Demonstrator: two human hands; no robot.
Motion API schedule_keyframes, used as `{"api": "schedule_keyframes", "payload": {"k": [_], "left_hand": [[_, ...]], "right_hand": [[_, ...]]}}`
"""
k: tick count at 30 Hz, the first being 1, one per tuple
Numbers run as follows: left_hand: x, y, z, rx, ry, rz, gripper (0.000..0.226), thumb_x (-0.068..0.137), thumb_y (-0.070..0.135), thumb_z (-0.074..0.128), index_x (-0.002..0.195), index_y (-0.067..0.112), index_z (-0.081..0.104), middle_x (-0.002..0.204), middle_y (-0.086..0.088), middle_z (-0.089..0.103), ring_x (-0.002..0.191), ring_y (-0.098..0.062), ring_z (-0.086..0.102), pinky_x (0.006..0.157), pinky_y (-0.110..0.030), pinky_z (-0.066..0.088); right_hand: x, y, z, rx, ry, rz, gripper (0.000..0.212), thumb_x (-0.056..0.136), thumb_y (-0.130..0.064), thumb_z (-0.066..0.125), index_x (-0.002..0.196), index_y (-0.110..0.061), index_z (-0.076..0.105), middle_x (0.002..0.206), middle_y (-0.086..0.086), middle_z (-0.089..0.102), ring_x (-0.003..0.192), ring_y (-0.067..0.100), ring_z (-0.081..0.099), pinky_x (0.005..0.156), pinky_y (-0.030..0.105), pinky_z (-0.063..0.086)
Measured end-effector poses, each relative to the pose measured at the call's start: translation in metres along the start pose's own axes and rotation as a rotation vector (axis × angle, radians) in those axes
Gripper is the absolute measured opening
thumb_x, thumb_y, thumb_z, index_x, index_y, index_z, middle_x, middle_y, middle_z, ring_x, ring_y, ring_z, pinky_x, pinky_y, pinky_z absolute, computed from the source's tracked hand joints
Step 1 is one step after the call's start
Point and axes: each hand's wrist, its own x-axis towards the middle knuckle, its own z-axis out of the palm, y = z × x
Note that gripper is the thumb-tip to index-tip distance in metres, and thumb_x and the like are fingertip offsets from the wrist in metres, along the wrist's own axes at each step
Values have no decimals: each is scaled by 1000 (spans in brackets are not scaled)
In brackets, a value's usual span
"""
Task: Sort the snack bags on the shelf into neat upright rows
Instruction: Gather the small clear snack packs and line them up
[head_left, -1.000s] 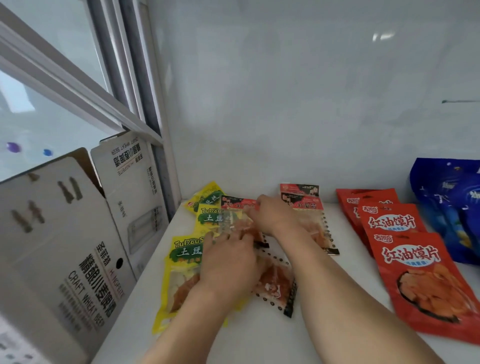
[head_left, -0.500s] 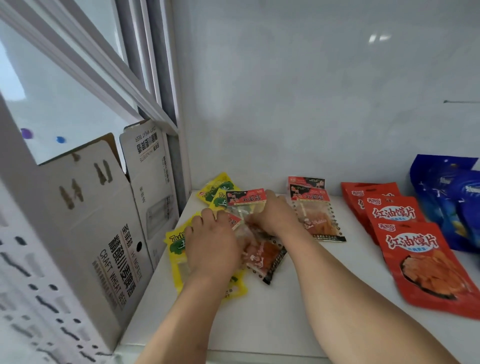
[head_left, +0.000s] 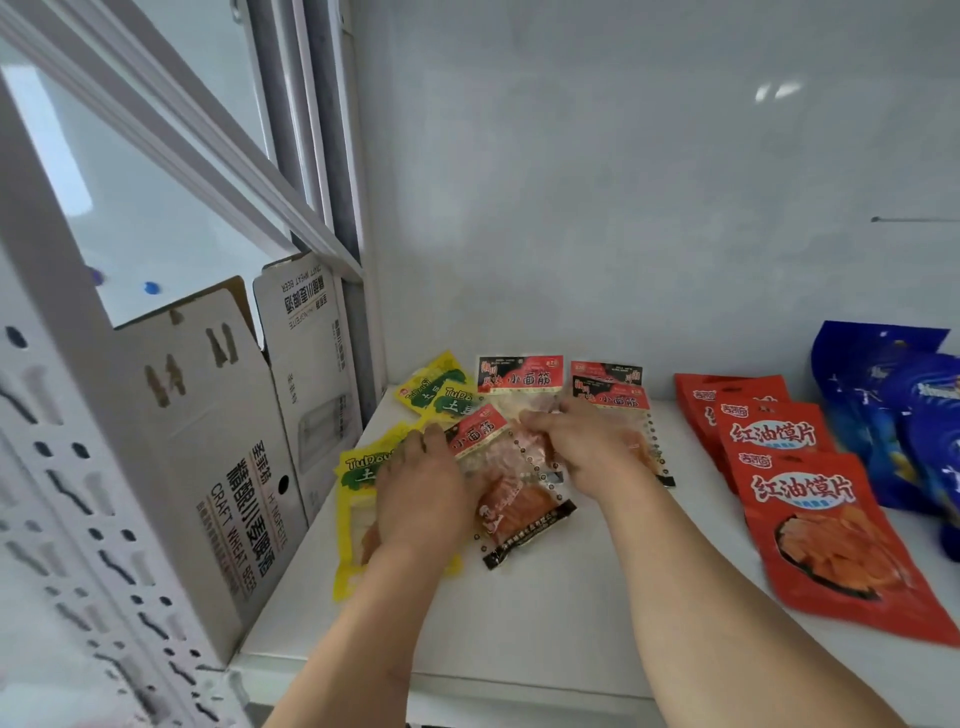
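since a second ago a third clear bag (head_left: 519, 387) with a red header has come up off the pile and now stands behind the hands, its label plainly readable, while the tilted clear bag (head_left: 519, 499) below has slid a little toward the shelf's front. the right hand (head_left: 582, 447) lies over the middle of these bags with fingers curled down onto the clear film, seemingly pinching it (the fingertips are hidden, so i cannot tell exactly which bag they hold). the left hand (head_left: 421, 493) rests flat, fingers fairly straight and close together, pressing on the yellow bag (head_left: 358, 483) and touching the tilted bag's left edge. more yellow bags (head_left: 441, 397) lie askew at the back left, and two clear bags (head_left: 610, 397) overlap just right of the hands. further right a row of red bags (head_left: 800, 499) lies neatly overlapped, with blue bags (head_left: 893, 415) beyond, all on the white shelf (head_left: 545, 623). a cardboard box (head_left: 218, 467) stands at the left. judging by this, the clear bags are being gathered into one row; the yellow ones are not yet sorted.
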Motion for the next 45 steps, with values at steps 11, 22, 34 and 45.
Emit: {"api": "schedule_keyframes", "payload": {"k": [11,22,34,45], "left_hand": [[-17,27,0,-21,83,-70,96,88,76,42,156,11,20,151,-12,47,143,-32,36,118,-46,23],[-36,56,-3,-1111,-12,-202,85,89,17,73,153,44,24,144,0,51,113,-27,65,82,-42,62],[-58,61,8,-1081,-91,-193,64,89,20,72,146,34,45,132,3,57,102,-19,69,87,-40,59],[-56,82,21,-925,-143,-142,67,90,25,72,149,29,40,125,5,52,94,-25,68,71,-34,57]], "right_hand": [[-24,8,-29,355,-68,63,23,100,-20,57,120,-11,62,112,12,73,96,28,74,84,48,59],[-46,-9,-71,98,225,-208,20,100,-37,55,95,-25,71,87,-7,76,74,6,73,64,28,57],[-45,34,-102,-457,420,-105,27,99,-39,55,88,-15,56,76,-2,61,65,17,59,50,30,35],[-39,35,-101,-415,510,-93,39,103,-31,46,132,-6,53,120,13,65,105,31,63,74,29,42]]}}
